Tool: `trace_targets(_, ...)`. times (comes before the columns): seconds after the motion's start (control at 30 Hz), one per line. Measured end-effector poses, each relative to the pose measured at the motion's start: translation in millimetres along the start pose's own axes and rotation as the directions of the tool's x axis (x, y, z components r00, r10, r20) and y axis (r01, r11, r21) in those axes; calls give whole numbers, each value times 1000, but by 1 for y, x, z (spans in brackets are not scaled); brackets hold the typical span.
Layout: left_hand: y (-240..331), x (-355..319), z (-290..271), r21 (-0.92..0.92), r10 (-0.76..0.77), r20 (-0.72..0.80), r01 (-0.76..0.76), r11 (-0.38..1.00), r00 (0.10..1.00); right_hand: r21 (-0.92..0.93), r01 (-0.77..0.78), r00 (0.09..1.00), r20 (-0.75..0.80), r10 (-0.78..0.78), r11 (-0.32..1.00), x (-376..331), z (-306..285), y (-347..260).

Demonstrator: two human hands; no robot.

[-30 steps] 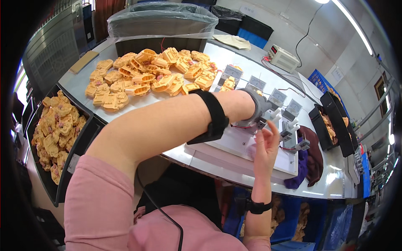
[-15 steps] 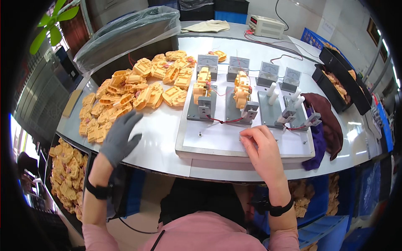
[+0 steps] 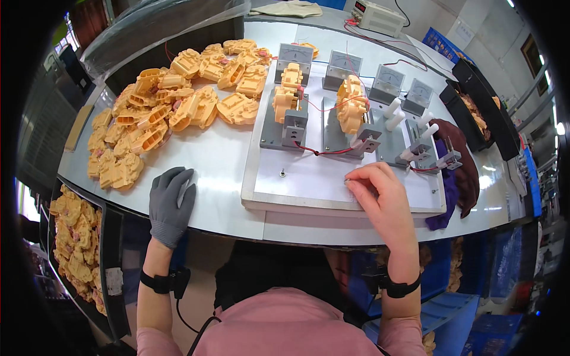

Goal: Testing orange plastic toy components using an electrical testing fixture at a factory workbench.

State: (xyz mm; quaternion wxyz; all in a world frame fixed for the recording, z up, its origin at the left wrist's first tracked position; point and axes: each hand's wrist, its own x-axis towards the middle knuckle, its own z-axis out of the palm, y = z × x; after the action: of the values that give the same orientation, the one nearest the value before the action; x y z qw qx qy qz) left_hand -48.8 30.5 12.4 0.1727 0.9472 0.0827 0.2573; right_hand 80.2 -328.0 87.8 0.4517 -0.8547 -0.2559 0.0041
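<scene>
Loose housings (image 3: 205, 110): heaped on the left part of my desk (image 3: 228, 155), reaching from near its left edge toward the back.
Mounted housings (image 3: 352, 113): two, side by side on gray fixtures (image 3: 274, 132) on the white board (image 3: 317, 184), near the desk's front edge.
Handling: I judge them light, stiff plastic, not very slippery; the red wires (image 3: 336, 151) seem the fragile part.
Where to hold: by the broad side walls, clear of wire.
Left grip (image 3: 172, 202): gloved, palm down by the desk's front edge, fingers loosely bent, thumb slightly apart; I see nothing in it.
Right grip (image 3: 348, 181): bare, over the board's front, thumb and forefinger nearly meeting; I cannot tell whether they pinch something small.
</scene>
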Motion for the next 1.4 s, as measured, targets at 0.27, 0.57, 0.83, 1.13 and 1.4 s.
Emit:
trace_targets(0.27, 2, 0, 1, 8, -18, -33, 19, 1000, 999, -126, 28, 999, -40, -33, 992, 2, 4, 1)
trace_targets(0.57, -1, -4, 3, -31, -17, -116, 14, 999, 993, -96, -32, 999, -22, 30, 995, 1, 6, -4)
trace_targets(0.83, -2, -3, 3, -26, -11, -125, 8, 1000, 992, -165, -140, 983, 94, 157, 976, 12, -36, -30)
trace_targets(1.13, -2, -4, 3, -31, -44, -140, 40, 999, 989, -481, -13, 891, 392, 228, 877, 132, -67, -71)
trace_targets(1.4, -4, -2, 0, -52, -36, -155, 28, 998, 987, -628, 108, 747, 563, 353, 771, 162, -51, -72)
